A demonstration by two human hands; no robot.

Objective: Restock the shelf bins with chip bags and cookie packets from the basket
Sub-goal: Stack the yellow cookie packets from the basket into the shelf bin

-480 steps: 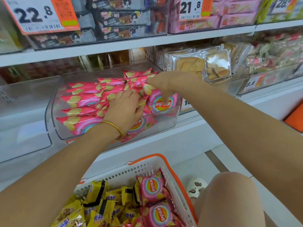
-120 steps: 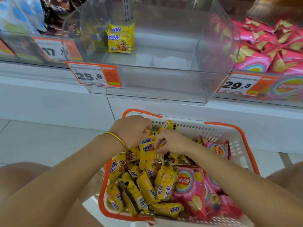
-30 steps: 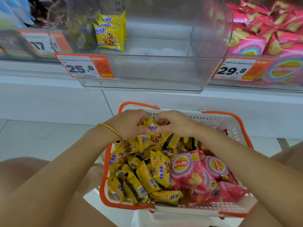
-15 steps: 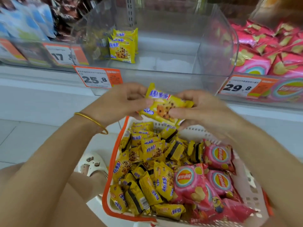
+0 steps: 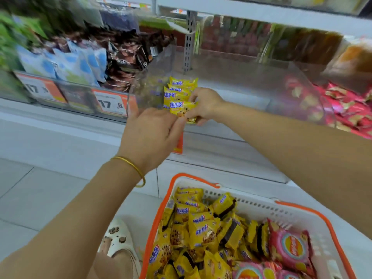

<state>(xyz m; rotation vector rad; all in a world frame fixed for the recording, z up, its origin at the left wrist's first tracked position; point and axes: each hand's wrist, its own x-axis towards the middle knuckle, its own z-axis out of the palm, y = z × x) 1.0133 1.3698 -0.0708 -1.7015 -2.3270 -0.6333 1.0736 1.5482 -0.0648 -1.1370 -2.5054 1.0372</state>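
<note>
Cookie packet (image 5: 182, 108) pinched between both hands (image 5: 152, 135), before stacked packets (image 5: 177, 89) inside clear bin (image 5: 291, 77).

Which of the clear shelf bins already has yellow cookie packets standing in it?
The middle clear bin, between the blue-bag bin and the pink chip bin. A short row of yellow cookie packets stands at its left; both hands are adding another.

upper shelf goods (image 5: 60, 37) blurred; left hand (image 5: 153, 135) hides the bin's price tag (image 5: 179, 144).
</note>
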